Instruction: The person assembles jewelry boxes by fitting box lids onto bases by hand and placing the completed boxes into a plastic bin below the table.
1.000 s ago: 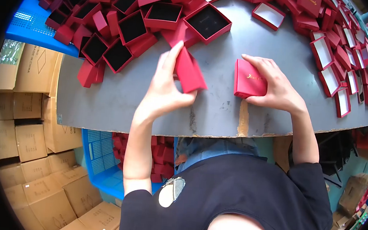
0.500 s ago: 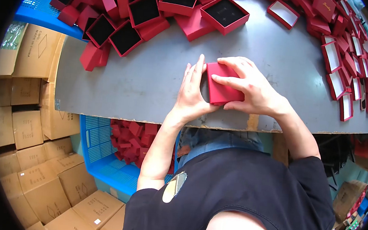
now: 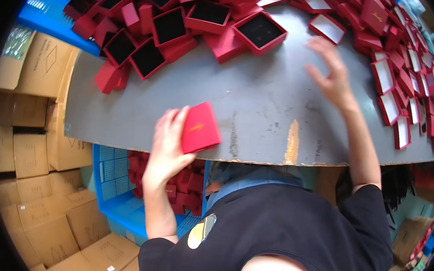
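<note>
A closed red gift box (image 3: 202, 127) with gold lettering on its lid is held in my left hand (image 3: 168, 139), near the table's front edge. The fingers and thumb wrap its left side. My right hand (image 3: 331, 75) is in the air over the right part of the table, fingers apart and a little blurred, with nothing in it. Just beyond its fingertips lies a red box lid (image 3: 327, 28) with a white inside. At the back, an open red box bottom (image 3: 259, 33) with a black insert is among several like it.
The grey table (image 3: 260, 103) has a worn front edge. Red lids (image 3: 383, 75) are heaped along its right side. A blue crate (image 3: 116, 178) below holds small red boxes. Brown cartons (image 3: 52, 224) are stacked at the left.
The red box has moved left and toward the table edge in my left hand. My right hand has let go of it and moved up and right, its fingers spreading.
</note>
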A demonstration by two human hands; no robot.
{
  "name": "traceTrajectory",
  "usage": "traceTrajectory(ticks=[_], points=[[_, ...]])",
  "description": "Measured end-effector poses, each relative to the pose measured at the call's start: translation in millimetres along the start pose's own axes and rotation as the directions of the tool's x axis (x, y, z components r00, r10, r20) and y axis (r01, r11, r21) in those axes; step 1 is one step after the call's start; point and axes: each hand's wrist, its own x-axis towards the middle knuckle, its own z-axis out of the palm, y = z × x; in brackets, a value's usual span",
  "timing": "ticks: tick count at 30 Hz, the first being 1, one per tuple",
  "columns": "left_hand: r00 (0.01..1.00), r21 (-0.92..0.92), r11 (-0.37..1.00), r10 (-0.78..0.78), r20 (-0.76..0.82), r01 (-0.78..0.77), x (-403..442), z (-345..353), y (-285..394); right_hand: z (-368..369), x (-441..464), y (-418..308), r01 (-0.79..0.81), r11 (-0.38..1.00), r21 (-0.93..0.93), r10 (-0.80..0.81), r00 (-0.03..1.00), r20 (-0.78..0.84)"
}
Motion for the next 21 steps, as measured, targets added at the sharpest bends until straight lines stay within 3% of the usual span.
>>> traceTrajectory(ticks=[2, 3, 5, 6, 8, 9, 11, 13, 14, 16, 17, 18, 20, 21], points=[[0.985, 0.099, 0.983, -0.162, 0.054, 0.156, -39.8, -33.5, -27.0, -15.6, 5.9, 63.1, -0.113, 0.929, -0.351, 0.074, 0.990, -0.121], [0.960, 0.210, 0.946, -0.268, 0.079, 0.246, -61.3, -47.6, -35.2, -19.2, 6.1, 84.4, -0.109, 0.898, -0.426, 0.070, 0.992, -0.105], [0.787, 0.409, 0.768, -0.594, 0.168, 0.492, -86.2, -71.6, -38.0, -25.8, 3.2, 113.8, -0.100, 0.805, -0.585, 0.075, 0.995, -0.067], [0.704, 0.460, 0.701, -0.681, 0.203, 0.546, -95.9, -78.1, -45.8, -27.6, 2.4, 115.8, -0.100, 0.786, -0.610, 0.094, 0.995, -0.042], [0.703, 0.410, 0.706, -0.685, 0.191, 0.577, -101.7, -90.7, -60.6, -25.1, 1.8, 110.0, -0.098, 0.753, -0.651, 0.135, 0.991, 0.007], [0.758, 0.346, 0.754, -0.633, 0.159, 0.558, -100.9, -95.6, -77.2, -23.0, 0.5, 101.0, -0.058, 0.765, -0.641, 0.078, 0.997, 0.003], [0.899, 0.217, 0.873, -0.431, -0.074, 0.437, -72.6, -103.1, -108.1, -23.5, -5.3, 85.8, -0.080, 0.877, -0.474, 0.132, 0.988, 0.077], [0.903, 0.101, 0.936, -0.292, -0.315, 0.338, -32.2, -103.1, -167.9, -30.1, -13.0, 61.4, -0.075, 0.940, -0.332, 0.117, 0.987, 0.108], [0.869, 0.083, 0.930, -0.299, -0.394, 0.358, -14.5, -102.5, -206.8, -37.0, -19.6, 47.1, -0.235, 0.964, -0.127, 0.247, 0.964, 0.094], [0.809, 0.040, 0.910, -0.346, -0.476, 0.412, 13.4, -102.5, -265.4, -51.2, -32.5, 25.2, -0.513, 0.809, 0.287, 0.495, 0.858, 0.138], [0.789, 0.016, 0.895, -0.385, -0.479, 0.446, 26.9, -101.9, -284.6, -58.6, -38.7, 22.4, -0.495, 0.757, 0.425, 0.488, 0.862, 0.134], [0.770, -0.009, 0.880, -0.421, -0.479, 0.476, 37.8, -100.6, -299.4, -59.6, -42.6, 14.1, -0.517, 0.540, 0.664, 0.546, 0.816, 0.192], [0.789, -0.166, 0.863, -0.504, -0.351, 0.477, 54.4, -97.1, -320.3, -65.5, -46.3, 12.9, -0.583, 0.321, 0.746, 0.560, 0.752, 0.347], [0.794, -0.242, 0.840, -0.540, -0.280, 0.486, 60.6, -94.1, -328.6, -65.8, -48.4, 14.0, -0.621, 0.329, 0.711, 0.613, 0.714, 0.340]])
